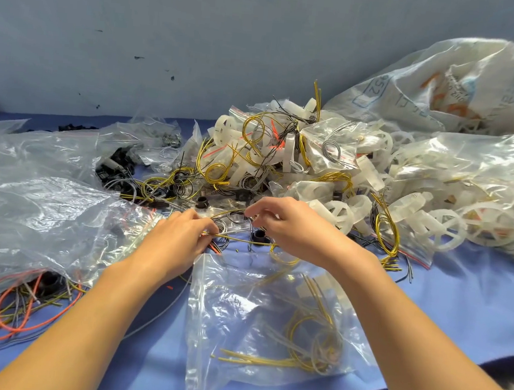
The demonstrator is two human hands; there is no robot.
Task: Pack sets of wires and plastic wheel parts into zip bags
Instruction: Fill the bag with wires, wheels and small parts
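Left hand: the left hand (pixel 180 241) is reaching in from the near left, its fingers (pixel 206 226) drawn together and pinching one end of a bundle of thin yellow and black wires (pixel 239 240)
Right hand: the right hand (pixel 293 229) is coming in from the near right, its fingers (pixel 255 215) curling down and pinching the far side of the same bundle
Wire bundle: it is stretching between the two hands at the centre, just over the blue cloth-covered surface (pixel 472 307), just beyond the far edge of the bag below
Zip bag: a clear plastic zip bag (pixel 240 302) is lying flat on the surface between the forearms, holding loops of yellow wire (pixel 308 339)
Wheel parts: a heap of translucent white spoked plastic wheel parts (pixel 343 183) is piling up beyond the hands and to the right, many of them sitting inside small clear bags with yellow wire coils
Sack: a large white woven printed sack (pixel 445 87) is slumping open at the far right, against the grey wall (pixel 170 31)
Left side: a big crumpled clear plastic sheet bag (pixel 31 206) is covering the left of the surface, with orange, yellow and grey loose wires (pixel 15 313) lying under its near edge
Black parts: small black plastic pieces (pixel 115 163) are sitting in a clear bag at the far left of the hands
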